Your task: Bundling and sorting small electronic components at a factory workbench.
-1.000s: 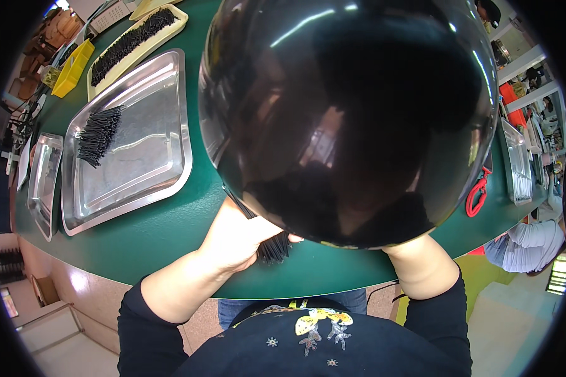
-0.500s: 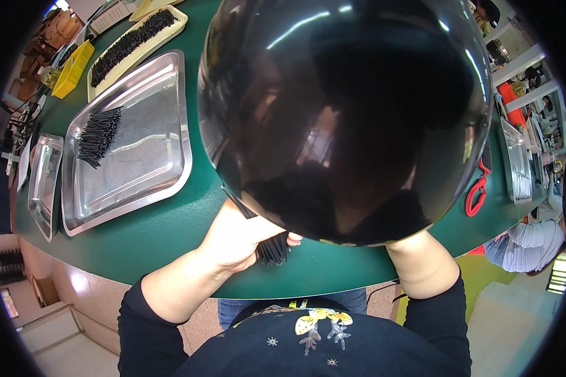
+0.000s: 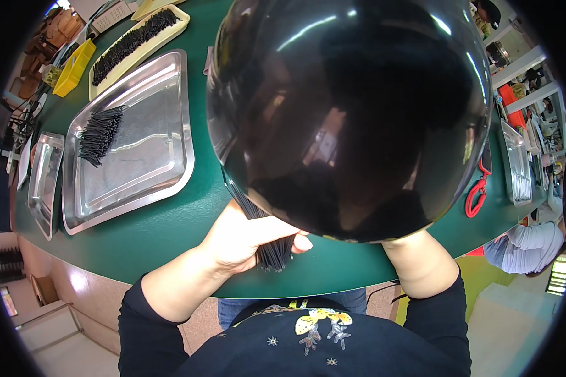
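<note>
My left hand (image 3: 242, 235) is closed round a bundle of thin black wires (image 3: 274, 254), whose lower ends hang out beneath the fingers. The bundle's upper part runs up past my thumb and out of sight behind a large, glossy black dome (image 3: 352, 125). That dome fills the middle of the view, and I cannot tell what it is. The forearm on the other side leads to my right hand (image 3: 410, 242), where only the wrist part shows; its fingers are hidden by the dome. Both hands are over the green table (image 3: 170, 242), close to its near edge.
Left stands a metal tray (image 3: 160, 163) with short black wire pieces (image 3: 100, 135) in it. Beyond it are a cream tray (image 3: 183, 24) full of black pieces and a yellow bin (image 3: 74, 69). A narrow metal tray (image 3: 44, 182), red-handled pliers or scissors (image 3: 476, 198) and another metal tray (image 3: 517, 163) flank these.
The dome has shifted slightly right and up, showing more of the wire bundle and of my left fingertips. My left hand keeps its grip in nearly the same place.
</note>
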The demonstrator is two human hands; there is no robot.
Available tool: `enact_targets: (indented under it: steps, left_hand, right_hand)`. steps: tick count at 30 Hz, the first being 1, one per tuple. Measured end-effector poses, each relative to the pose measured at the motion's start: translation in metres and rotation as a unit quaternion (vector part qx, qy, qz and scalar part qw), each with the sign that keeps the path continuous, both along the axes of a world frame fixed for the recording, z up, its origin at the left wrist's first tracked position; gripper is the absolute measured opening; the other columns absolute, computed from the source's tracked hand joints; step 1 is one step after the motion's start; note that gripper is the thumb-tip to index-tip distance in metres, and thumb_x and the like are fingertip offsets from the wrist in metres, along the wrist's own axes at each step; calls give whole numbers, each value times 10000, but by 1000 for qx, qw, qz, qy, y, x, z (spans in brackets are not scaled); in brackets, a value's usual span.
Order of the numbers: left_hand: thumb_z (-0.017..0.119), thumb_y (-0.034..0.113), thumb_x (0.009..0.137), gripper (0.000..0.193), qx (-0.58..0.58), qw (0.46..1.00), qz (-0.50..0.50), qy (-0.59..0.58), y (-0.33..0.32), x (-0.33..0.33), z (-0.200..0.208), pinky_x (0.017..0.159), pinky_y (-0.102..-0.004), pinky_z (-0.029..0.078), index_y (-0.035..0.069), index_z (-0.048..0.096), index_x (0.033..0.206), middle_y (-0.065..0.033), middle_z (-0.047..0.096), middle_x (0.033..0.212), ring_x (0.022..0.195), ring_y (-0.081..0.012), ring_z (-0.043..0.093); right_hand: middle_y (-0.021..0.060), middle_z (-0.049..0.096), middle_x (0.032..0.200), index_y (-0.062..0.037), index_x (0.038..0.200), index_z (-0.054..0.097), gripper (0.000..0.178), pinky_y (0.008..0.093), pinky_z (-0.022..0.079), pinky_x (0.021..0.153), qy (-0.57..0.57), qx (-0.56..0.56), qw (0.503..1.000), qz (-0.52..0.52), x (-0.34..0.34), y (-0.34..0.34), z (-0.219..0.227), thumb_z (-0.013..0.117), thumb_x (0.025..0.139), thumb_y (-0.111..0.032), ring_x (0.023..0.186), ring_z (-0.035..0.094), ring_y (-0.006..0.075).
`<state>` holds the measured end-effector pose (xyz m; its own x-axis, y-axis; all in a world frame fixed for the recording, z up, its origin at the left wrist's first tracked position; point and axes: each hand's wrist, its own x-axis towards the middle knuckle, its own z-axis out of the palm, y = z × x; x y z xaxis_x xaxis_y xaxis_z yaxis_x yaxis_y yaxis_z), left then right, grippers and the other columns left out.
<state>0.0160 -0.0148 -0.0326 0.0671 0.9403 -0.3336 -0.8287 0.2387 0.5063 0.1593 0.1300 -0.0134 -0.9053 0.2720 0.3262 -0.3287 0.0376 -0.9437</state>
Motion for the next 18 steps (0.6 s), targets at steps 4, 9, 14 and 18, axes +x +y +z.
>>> enact_targets:
  steps: [4, 9, 14, 18]
  left_hand:
    - [576, -22, 758, 114, 22, 1000, 10, -2, 1, 2, -2, 681, -331, 532, -113, 605, 820, -206, 620, 754, 703, -268, 633]
    - [561, -13, 773, 125, 7, 999, 24, -25, 6, 8, 7, 686, -332, 531, -109, 603, 843, -218, 619, 774, 735, -276, 632]
    - [577, 16, 780, 116, 50, 995, -36, 83, 5, 4, 15, 651, -296, 526, -91, 620, 785, -175, 623, 703, 672, -227, 632]
    - [602, 28, 764, 112, 28, 991, -61, 118, 6, 4, 20, 626, -283, 523, -82, 623, 774, -156, 622, 666, 599, -199, 621]
  right_hand:
    - [125, 572, 1011, 31, 1056, 525, 443, 308, 437, 809, 4, -2, 1000, -10, 3, 0, -1, 697, 651, -27, 928, 548, 203]
    - [125, 568, 1017, 33, 1065, 517, 456, 309, 435, 812, 9, -8, 1000, -20, -1, -4, -6, 697, 650, -26, 933, 546, 204]
    - [126, 564, 1024, 34, 1075, 508, 469, 310, 434, 816, 14, -15, 999, -26, 5, -1, -10, 696, 649, -25, 938, 543, 205]
    - [126, 561, 1029, 35, 1082, 501, 480, 311, 432, 818, 18, -18, 999, -37, 3, -7, -12, 696, 648, -24, 942, 541, 205]
